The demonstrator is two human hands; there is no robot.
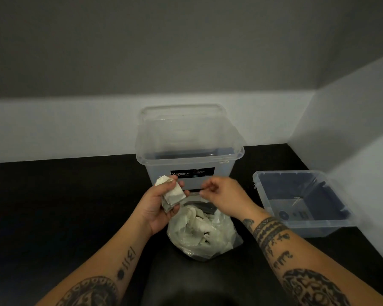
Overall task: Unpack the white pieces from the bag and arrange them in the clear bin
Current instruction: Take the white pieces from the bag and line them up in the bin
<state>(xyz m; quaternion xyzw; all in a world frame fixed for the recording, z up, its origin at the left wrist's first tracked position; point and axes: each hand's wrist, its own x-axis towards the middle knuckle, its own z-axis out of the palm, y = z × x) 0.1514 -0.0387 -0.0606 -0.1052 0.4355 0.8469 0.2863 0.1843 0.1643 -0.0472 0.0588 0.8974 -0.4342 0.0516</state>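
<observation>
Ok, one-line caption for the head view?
Left hand holds white pieces above the open bag, before the clear bin.

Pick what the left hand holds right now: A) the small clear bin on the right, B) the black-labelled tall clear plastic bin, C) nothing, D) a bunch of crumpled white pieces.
D: the left hand grips the crumpled white pieces above the clear plastic bag.

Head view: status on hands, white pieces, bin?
Left hand grips white pieces. Right hand pinching, contents unclear. Bag still loaded. Clear Megabox bin open, unobstructed.

Two bins (189, 138), one bag (202, 233), perhaps.
</observation>
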